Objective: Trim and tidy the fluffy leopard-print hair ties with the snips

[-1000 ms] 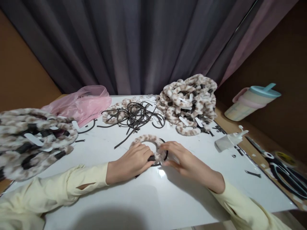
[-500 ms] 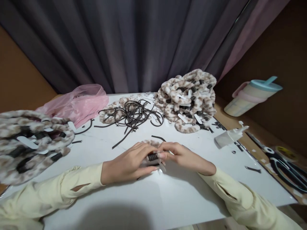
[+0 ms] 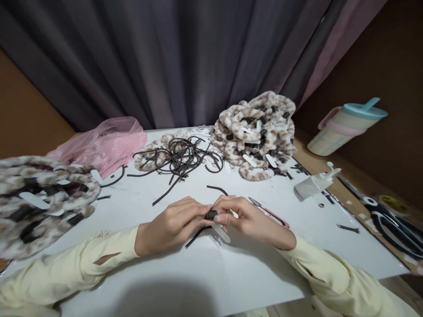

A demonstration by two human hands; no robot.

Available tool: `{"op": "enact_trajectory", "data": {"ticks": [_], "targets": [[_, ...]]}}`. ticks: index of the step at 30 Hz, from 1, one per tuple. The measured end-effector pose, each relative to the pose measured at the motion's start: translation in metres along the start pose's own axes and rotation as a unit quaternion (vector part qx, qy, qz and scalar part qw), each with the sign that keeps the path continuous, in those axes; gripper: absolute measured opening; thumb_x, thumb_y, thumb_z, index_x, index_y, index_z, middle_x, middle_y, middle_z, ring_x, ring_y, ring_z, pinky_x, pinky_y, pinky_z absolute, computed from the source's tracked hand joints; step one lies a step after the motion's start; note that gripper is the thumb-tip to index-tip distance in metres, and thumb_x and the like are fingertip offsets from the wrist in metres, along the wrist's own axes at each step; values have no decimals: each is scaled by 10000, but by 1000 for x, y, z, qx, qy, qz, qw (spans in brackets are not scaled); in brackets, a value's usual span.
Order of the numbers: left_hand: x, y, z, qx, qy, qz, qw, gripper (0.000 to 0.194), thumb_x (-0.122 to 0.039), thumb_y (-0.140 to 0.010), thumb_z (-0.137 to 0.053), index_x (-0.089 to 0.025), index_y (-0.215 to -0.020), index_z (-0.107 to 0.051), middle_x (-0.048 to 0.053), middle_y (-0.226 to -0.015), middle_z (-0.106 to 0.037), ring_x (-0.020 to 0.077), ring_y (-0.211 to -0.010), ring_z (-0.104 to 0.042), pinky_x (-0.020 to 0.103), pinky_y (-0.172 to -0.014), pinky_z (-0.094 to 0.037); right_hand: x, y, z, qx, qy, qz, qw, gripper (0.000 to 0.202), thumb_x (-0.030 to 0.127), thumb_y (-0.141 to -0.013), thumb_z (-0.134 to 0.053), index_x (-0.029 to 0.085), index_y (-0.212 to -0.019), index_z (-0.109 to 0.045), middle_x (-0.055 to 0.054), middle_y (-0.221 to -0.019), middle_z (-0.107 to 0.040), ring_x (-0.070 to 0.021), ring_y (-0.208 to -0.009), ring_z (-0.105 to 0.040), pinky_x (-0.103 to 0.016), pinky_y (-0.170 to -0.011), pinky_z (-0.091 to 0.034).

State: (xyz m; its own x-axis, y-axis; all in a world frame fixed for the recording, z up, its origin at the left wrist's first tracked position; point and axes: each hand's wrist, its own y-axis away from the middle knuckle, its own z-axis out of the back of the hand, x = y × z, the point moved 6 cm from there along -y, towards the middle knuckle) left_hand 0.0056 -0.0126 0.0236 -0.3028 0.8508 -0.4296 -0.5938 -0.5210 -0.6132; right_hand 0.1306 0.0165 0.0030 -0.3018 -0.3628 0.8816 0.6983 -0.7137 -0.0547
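Between my two hands, at the front middle of the white table (image 3: 172, 277), is a tight coil of dark cord (image 3: 210, 215). My left hand (image 3: 175, 224) pinches its left side, fingers closed. The fingertips of my right hand (image 3: 239, 215) press on its right side. A pale flat strip (image 3: 220, 232) sticks out below the coil. One dark cord end (image 3: 197, 235) pokes out under my left fingers. Whatever else is in the grip is hidden by my fingers. Beside my right wrist lies a small pink-handled cutter-like tool (image 3: 270, 212).
Ahead lies a tangle of dark cords (image 3: 185, 158). Fluffy brown-and-white rings with dark wraps are heaped at left (image 3: 42, 207) and back right (image 3: 254, 136). A pink plastic bag (image 3: 105, 143), a small glue-like bottle (image 3: 313, 185), scissors (image 3: 393, 224) and a tumbler (image 3: 343, 132) stand around.
The fluffy piece seen behind my fingers is now out of sight. My left fingers have closed in, and the coil, strip and a cord end show more. The pink-handled tool has come into view.
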Motion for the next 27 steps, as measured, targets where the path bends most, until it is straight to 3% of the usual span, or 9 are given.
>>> {"op": "enact_trajectory", "data": {"ticks": [4,9,13,16,19,21,24,27], "targets": [[7,-2,-3,34,59,82,994,102,-127,-844,-511,-115,-905,-592,83,-769,-644,135,-699,-574,229,-640,-458,11,3,0,-69,137,80,985,197,145,-853,-444,149,-688,-551,-44,-704,-585,-167,-762,-508,-329,-734,-324],[17,0,-9,58,120,164,977,96,-166,-811,-575,-93,-794,-634,88,-736,-662,119,-622,-563,205,-564,-435,17,11,-8,-125,278,192,933,183,30,-765,-387,146,-692,-510,-29,-593,-526,-187,-778,-493,-373,-761,-292],[16,-4,-4,32,142,148,978,82,-158,-777,-614,-86,-746,-637,76,-683,-660,104,-577,-548,181,-520,-414,21,17,-12,-167,371,242,881,210,-14,-723,-369,133,-751,-516,-46,-643,-554,-183,-771,-497,-388,-790,-287],[13,-6,1,19,118,146,982,96,-171,-770,-617,-86,-732,-641,66,-660,-653,88,-536,-520,168,-476,-379,23,19,-12,-177,421,248,854,223,-10,-785,-353,139,-762,-518,-46,-670,-575,-171,-771,-504,-378,-805,-282],[14,-7,3,21,111,191,975,120,-199,-758,-623,-89,-717,-645,43,-642,-636,79,-525,-499,160,-470,-367,26,20,-14,-181,470,259,824,222,38,-852,-354,131,-765,-536,-48,-683,-584,-170,-773,-508,-370,-809,-281],[18,-7,0,31,129,256,958,109,-198,-729,-644,-97,-686,-643,14,-614,-617,71,-521,-485,155,-485,-373,27,21,-17,-183,494,279,803,233,32,-850,-355,118,-761,-553,-50,-683,-592,-179,-795,-518,-365,-803,-290],[25,-3,-7,61,185,369,909,102,-191,-676,-676,-109,-638,-628,-17,-589,-595,70,-536,-479,159,-526,-389,28,25,-22,-203,514,320,770,235,26,-831,-363,80,-803,-590,-72,-695,-613,-201,-823,-536,-365,-782,-318],[29,1,-14,82,247,434,863,131,-196,-645,-691,-109,-607,-599,-31,-557,-564,70,-531,-466,170,-535,-387,29,31,-26,-233,521,362,737,238,46,-824,-373,52,-815,-611,-110,-732,-634,-226,-851,-548,-365,-751,-345]]}}
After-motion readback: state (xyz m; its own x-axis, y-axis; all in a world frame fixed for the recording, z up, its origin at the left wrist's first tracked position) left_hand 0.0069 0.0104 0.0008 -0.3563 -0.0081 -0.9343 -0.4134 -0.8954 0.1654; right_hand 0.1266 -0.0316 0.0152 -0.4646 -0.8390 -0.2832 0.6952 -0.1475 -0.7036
